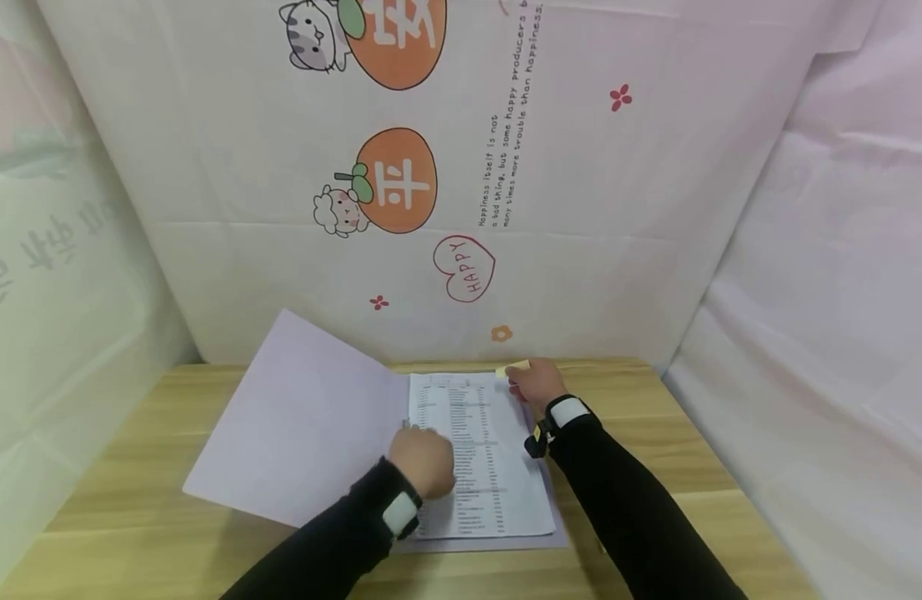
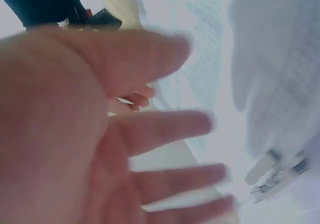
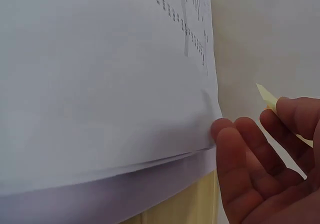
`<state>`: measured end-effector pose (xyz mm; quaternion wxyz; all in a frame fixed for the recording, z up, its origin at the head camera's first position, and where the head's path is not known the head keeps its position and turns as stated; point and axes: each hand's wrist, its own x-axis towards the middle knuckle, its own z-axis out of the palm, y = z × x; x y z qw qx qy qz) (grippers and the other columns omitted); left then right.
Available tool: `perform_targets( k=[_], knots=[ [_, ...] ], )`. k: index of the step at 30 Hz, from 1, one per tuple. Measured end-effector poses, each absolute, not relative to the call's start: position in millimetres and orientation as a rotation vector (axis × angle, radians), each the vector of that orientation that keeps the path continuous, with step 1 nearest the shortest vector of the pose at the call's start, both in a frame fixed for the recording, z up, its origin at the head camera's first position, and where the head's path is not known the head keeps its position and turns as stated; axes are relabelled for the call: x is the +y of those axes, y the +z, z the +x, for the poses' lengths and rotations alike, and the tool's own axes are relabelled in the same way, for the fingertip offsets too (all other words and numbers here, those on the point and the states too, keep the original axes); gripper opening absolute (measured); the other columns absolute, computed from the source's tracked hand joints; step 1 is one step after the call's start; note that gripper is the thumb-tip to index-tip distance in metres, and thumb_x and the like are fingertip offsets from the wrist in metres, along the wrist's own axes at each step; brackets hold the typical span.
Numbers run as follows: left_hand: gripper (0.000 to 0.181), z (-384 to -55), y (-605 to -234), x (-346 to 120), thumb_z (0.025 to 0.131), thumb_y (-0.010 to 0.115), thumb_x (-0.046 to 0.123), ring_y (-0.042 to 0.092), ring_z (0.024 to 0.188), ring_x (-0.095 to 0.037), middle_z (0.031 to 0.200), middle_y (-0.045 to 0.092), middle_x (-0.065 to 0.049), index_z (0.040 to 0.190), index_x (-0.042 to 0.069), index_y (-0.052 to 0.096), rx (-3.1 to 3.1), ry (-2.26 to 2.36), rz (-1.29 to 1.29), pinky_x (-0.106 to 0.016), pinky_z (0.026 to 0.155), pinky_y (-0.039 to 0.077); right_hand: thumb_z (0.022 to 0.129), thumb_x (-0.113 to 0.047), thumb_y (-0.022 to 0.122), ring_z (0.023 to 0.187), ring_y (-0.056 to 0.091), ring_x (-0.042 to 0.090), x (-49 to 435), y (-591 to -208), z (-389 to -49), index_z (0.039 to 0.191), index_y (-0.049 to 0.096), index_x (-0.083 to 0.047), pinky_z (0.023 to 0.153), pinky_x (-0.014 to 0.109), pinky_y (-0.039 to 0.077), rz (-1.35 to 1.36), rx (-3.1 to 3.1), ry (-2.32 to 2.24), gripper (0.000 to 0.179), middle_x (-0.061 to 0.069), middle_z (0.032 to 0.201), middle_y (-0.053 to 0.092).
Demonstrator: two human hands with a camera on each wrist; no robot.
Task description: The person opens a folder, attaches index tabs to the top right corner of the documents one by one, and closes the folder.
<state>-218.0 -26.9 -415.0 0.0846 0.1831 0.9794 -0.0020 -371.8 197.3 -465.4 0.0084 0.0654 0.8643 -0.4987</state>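
Observation:
A pale lilac folder [image 1: 296, 417] lies with its cover turned to the left, and a stack of printed sheets [image 1: 509, 483] rests on its right side. Above the sheets' left part is my left hand [image 1: 423, 462]; in the left wrist view its fingers [image 2: 165, 129] are spread and hold nothing. At the top right corner of the sheets, my right hand [image 1: 538, 385] pinches a small yellow sticky note [image 3: 266, 96] between thumb and index finger. Its other fingers touch the paper's edge. A metal clip [image 2: 275, 176] shows, blurred, by the sheets in the left wrist view.
The folder lies on a light wooden table [image 1: 656, 433]. A white printed cloth [image 1: 566, 275] hangs behind the table's back edge, and white cloths [image 1: 821, 333] hang at both sides. Black sleeves and wrist-worn devices [image 1: 566, 412] cover both forearms.

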Motion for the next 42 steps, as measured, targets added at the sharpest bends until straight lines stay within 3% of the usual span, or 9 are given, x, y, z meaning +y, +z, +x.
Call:
perform_targets(
  k=[3,7,12,18,22,28,36,42],
  knots=[
    [0.025,-251.1,-418.4,-15.0,0.09,0.067,0.027,0.061,0.104,-0.027,0.11,0.067,-0.008,0.108,0.011,0.075,2.985,0.02,0.687,-0.048,0.095,0.046,0.095,-0.02,0.067,0.073,0.071,0.028,200.3,-464.6,-380.1,0.122,0.061,0.001,0.063,0.034,0.057,0.235,2.7,-1.556,0.035,0.014,0.092,0.071],
    [0.036,-297.7,-438.3,-3.4,0.096,0.06,0.024,0.053,0.127,-0.024,0.14,0.056,-0.006,0.13,0.012,0.066,3.012,0.053,0.87,-0.045,0.103,0.042,0.094,-0.019,0.068,0.069,0.071,0.029,202.5,-470.4,-390.2,0.116,0.062,0.004,0.062,0.036,0.058,0.259,2.66,-1.603,0.033,0.017,0.09,0.071],
    [0.04,-337.6,-461.0,9.5,0.098,0.056,0.02,0.05,0.13,-0.024,0.146,0.05,-0.005,0.138,0.011,0.061,2.96,0.11,0.825,-0.039,0.107,0.039,0.094,-0.014,0.068,0.06,0.068,0.024,200.7,-484.5,-399.6,0.105,0.064,0.004,0.053,0.032,0.055,0.277,2.585,-1.696,0.022,0.017,0.084,0.07],
    [0.053,-359.2,-468.5,16.9,0.098,0.059,0.021,0.045,0.135,-0.021,0.152,0.044,-0.009,0.148,0.01,0.048,2.941,0.149,0.845,-0.034,0.107,0.038,0.094,-0.011,0.067,0.058,0.067,0.023,192.9,-487.1,-401.9,0.099,0.062,0.004,0.05,0.029,0.053,0.273,2.524,-1.74,0.017,0.021,0.079,0.07],
    [0.062,-362.0,-474.8,18.6,0.097,0.063,0.027,0.041,0.138,-0.025,0.157,0.036,-0.006,0.153,0.014,0.04,2.926,0.151,0.816,-0.039,0.107,0.038,0.094,-0.014,0.068,0.058,0.066,0.021,190.1,-490.0,-399.3,0.098,0.062,0.002,0.047,0.026,0.048,0.319,2.497,-1.706,0.017,0.018,0.077,0.071],
    [0.058,-351.1,-461.4,25.3,0.098,0.058,0.031,0.029,0.144,-0.031,0.161,0.029,-0.001,0.152,0.019,0.043,2.871,0.039,0.802,-0.052,0.11,0.032,0.094,-0.013,0.068,0.053,0.063,0.014,195.4,-496.7,-404.5,0.097,0.063,0.003,0.046,0.023,0.046,0.361,2.507,-1.703,0.018,0.01,0.066,0.068],
    [0.06,-353.4,-465.4,30.3,0.096,0.055,0.033,0.026,0.145,-0.031,0.163,0.024,0.005,0.153,0.022,0.042,2.853,-0.031,0.803,-0.052,0.112,0.027,0.095,-0.012,0.067,0.048,0.056,0.012,199.2,-501.5,-408.6,0.091,0.065,0.002,0.044,0.022,0.043,0.362,2.501,-1.703,0.015,0.007,0.061,0.065],
    [0.061,-358.6,-468.1,34.9,0.095,0.054,0.032,0.024,0.146,-0.03,0.161,0.029,0.008,0.153,0.022,0.042,2.835,-0.029,0.792,-0.053,0.113,0.024,0.095,-0.014,0.068,0.047,0.056,0.012,202.6,-501.3,-410.2,0.089,0.067,0.002,0.045,0.022,0.041,0.418,2.524,-1.641,0.017,0.008,0.062,0.066]
  ],
)
